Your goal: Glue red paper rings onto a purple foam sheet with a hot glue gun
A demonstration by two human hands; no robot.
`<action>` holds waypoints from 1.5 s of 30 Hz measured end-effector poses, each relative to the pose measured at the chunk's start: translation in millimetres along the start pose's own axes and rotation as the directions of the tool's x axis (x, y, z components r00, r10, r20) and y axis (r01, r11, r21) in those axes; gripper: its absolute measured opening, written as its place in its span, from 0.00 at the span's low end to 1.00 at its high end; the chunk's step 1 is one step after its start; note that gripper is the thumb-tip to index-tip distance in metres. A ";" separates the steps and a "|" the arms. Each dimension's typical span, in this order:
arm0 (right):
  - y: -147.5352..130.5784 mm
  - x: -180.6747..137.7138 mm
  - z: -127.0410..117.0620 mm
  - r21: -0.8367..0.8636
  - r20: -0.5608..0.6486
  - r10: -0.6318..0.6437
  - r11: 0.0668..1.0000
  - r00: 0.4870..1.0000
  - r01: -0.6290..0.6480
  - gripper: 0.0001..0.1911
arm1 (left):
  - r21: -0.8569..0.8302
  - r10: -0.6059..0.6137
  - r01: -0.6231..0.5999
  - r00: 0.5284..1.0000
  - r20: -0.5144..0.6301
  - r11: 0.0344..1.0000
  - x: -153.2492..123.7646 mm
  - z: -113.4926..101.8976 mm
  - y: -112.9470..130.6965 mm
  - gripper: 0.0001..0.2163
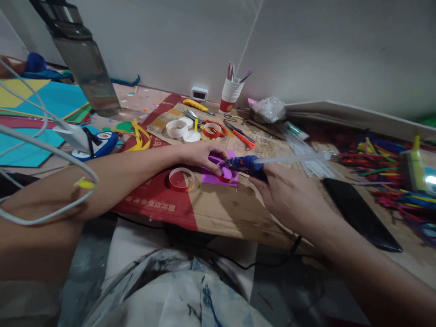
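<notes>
- Thumb and fingers of the left hand [201, 156], at the centre of the frame, curve narrowly about a short round purple-topped piece [226, 174]; whether they pinch it I cannot tell.
- The right hand [284, 190], right of centre, is wrapped round a dark blue glue gun [245, 164], its nozzle pointing left at the purple-topped piece; a long translucent glue stick [296, 157] juts from its rear.
- Beneath the purple-topped piece, at the centre, lies a flat square purple sheet [208, 178].
- Just left of the sheet, below the left wrist, stands a shallow red-and-white paper ring [181, 187].
- Under these spreads a red-and-brown cardboard sheet [170, 208].
- Above centre are a white paper ring [176, 130], a round white disc [191, 136] and a yellow-handled cutter [195, 105].
- A glossy black phone [361, 213] lies at the right.
- A tall transparent grey bottle [89, 68] stands at the upper left.
</notes>
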State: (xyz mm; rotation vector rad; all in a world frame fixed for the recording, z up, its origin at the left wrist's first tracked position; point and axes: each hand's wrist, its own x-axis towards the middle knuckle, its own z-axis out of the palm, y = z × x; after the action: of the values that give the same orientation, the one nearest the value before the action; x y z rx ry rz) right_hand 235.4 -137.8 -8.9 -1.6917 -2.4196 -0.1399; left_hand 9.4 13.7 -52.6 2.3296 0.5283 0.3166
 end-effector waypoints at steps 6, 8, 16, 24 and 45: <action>4.4 -2.5 0.2 -0.036 0.010 0.027 0.999 1.000 -0.026 0.08 | -0.011 -0.002 0.002 1.000 -0.004 1.000 0.9 1.1 -0.7 0.21; 6.9 -4.6 -1.6 -0.054 0.008 0.031 0.998 0.999 -0.031 0.09 | -0.010 0.006 -0.006 1.000 -0.008 1.000 1.0 1.3 -1.5 0.21; 2.6 -10.1 -9.0 -0.021 0.020 0.046 0.999 0.999 -0.045 0.09 | -0.033 0.042 -0.042 0.999 -0.002 0.999 1.7 1.2 -7.7 0.22; -5.3 -1.1 -4.2 0.003 0.038 0.077 0.997 0.996 -0.077 0.10 | -0.040 0.022 -0.022 1.000 -0.011 0.999 0.3 1.0 -3.1 0.21; -5.4 -4.1 9.3 0.076 -0.070 -0.045 0.996 0.997 0.051 0.14 | -0.033 0.021 -0.022 1.000 -0.014 0.999 0.4 1.2 -0.8 0.20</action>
State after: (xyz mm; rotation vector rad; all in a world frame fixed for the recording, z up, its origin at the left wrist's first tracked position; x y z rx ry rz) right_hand 230.8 -141.7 -18.7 -1.5706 -2.3849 -0.1064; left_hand 9.9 13.7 -54.0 2.3042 0.5015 0.3493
